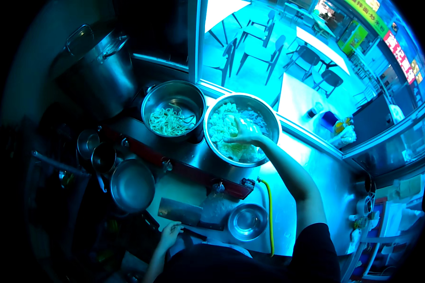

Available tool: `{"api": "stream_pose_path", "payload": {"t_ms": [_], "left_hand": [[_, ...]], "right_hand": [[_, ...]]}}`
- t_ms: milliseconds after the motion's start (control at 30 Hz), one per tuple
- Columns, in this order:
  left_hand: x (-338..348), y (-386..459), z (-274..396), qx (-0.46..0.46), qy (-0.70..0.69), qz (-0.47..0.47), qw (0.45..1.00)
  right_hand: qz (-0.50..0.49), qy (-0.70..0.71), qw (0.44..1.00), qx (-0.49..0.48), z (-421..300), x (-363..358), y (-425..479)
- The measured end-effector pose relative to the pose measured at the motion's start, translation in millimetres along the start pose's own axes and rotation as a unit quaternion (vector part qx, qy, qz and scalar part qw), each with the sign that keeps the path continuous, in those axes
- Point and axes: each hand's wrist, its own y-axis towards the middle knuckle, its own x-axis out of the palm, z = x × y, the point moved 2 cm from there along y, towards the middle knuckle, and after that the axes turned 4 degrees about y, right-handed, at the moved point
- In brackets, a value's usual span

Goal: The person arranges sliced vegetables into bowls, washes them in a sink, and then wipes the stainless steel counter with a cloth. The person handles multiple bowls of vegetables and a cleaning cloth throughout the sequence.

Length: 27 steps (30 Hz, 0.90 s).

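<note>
My right hand (244, 134) reaches into a large metal bowl (275, 141) of cauliflower florets (223, 123) in what looks like water. Its fingers are spread against the florets; whether it grips one I cannot tell. To the left of that bowl, a metal pot (144, 106) holds noodles (170, 122). My left hand (171, 231) is low in front of my body, near the handle end of a cleaver (180, 211) that lies on a board (177, 187); its fingers are partly curled. A small metal bowl (248, 221) sits right of the board.
A red gas stove rail (194, 173) with knobs runs before the pots, and a yellow hose (271, 215) hangs from its end. A tall stockpot (99, 74) stands at back left. Pans (132, 185) are at the left. Past the window frame (311, 136) are tables and chairs.
</note>
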Motion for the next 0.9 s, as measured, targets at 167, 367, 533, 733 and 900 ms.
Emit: {"api": "stream_pose_path", "payload": {"t_ms": [167,367,533,733,900], "left_hand": [[14,21,18,0.001,-0.001,-0.018,1.000],[51,61,19,-0.036,0.023,-0.107,0.993],[136,97,-26,-0.068,0.164,-0.274,0.945],[197,114,-36,-0.108,0.225,-0.341,0.907],[217,107,-33,-0.053,0.010,-0.365,0.929]], "right_hand": [[0.011,0.052,0.996,-0.072,22,22,5],[0.011,0.139,0.985,-0.105,36,21,20],[-0.022,0.270,0.959,-0.081,21,23,18],[-0.035,0.273,0.961,0.042,20,21,11],[-0.049,0.387,0.920,-0.047,39,-2,1]]}}
